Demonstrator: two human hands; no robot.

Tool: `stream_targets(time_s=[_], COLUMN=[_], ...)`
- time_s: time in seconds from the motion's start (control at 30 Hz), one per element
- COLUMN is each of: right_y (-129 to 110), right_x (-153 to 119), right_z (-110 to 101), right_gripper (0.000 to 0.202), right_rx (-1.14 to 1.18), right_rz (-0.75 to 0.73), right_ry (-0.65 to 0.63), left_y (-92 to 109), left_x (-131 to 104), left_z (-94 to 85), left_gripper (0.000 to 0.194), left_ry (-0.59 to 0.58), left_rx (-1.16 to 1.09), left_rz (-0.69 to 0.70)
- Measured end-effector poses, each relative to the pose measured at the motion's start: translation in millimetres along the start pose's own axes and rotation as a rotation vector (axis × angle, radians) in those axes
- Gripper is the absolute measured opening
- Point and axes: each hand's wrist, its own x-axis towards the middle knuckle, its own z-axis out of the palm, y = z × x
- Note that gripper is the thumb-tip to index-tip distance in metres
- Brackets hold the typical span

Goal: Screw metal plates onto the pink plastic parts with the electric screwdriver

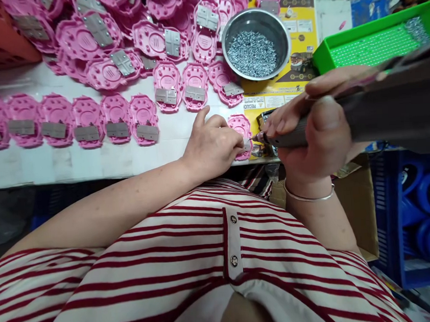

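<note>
My right hand (319, 134) is wrapped round a dark electric screwdriver (377, 110), its body reaching off to the right. The screwdriver's tip meets a pink plastic housing (239, 123) near the table's front edge, at the grey metal plate on the housing's lower part. From the left, my left hand (214, 144) grips that same housing with bent fingers, which cover part of it. Just behind stand three more pink housings (193, 79) with grey plates. A steel bowl (284, 60) full of small screws (253, 53) sits beyond them.
A row of pink housings (86, 113) runs along the left, with a heap of them (88, 37) behind. An orange basket (0, 38) stands at far left. Right of the bowl is a green tray (361, 43) with some screws. Blue crates (388, 217) are below right.
</note>
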Motion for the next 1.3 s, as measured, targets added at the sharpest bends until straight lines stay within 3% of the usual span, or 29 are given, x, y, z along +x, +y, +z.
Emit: stream_targets(time_s=[0.2, 0.33, 0.47, 0.63, 0.7, 0.93, 1.1, 1.23, 1.3], right_y=[-26, -17, -11, -27, -33, -50, -37, -26, -27], right_x=[-1, -4, -6, -5, -3, 2, 2, 1, -1], right_z=[1, 2, 5, 8, 12, 7, 5, 8, 6], right_gripper=[0.018, 0.019, 0.025, 0.047, 0.053, 0.048, 0.029, 0.047, 0.05], right_rx=[0.107, 0.075, 0.04, -0.09, -0.105, -0.094, -0.029, -0.129, -0.157], right_rz=[0.073, -0.063, -0.156, 0.226, 0.31, 0.32, 0.111, 0.36, 0.4], right_ry=[-0.037, -0.042, 0.067, -0.083, -0.122, -0.119, -0.015, -0.118, -0.139], left_y=[-4, -4, -3, -3, -4, -5, -3, -2, -3], left_x=[0, -3, -5, -4, -3, -1, 0, 2, 2], left_z=[-0.2, 0.3, -0.2, -0.9, -0.9, 0.5, 2.6, 4.1, 4.8], left_gripper=[0.008, 0.008, 0.009, 0.01, 0.011, 0.017, 0.019, 0.019, 0.019], left_ry=[-0.013, 0.038, 0.061, 0.036, 0.027, 0.041, 0.037, 0.028, 0.024], left_rx=[-0.086, -0.148, -0.205, -0.267, -0.304, -0.356, -0.322, -0.286, -0.244], left_rz=[-0.048, -0.037, -0.042, -0.071, -0.064, -0.034, -0.011, -0.001, -0.006])
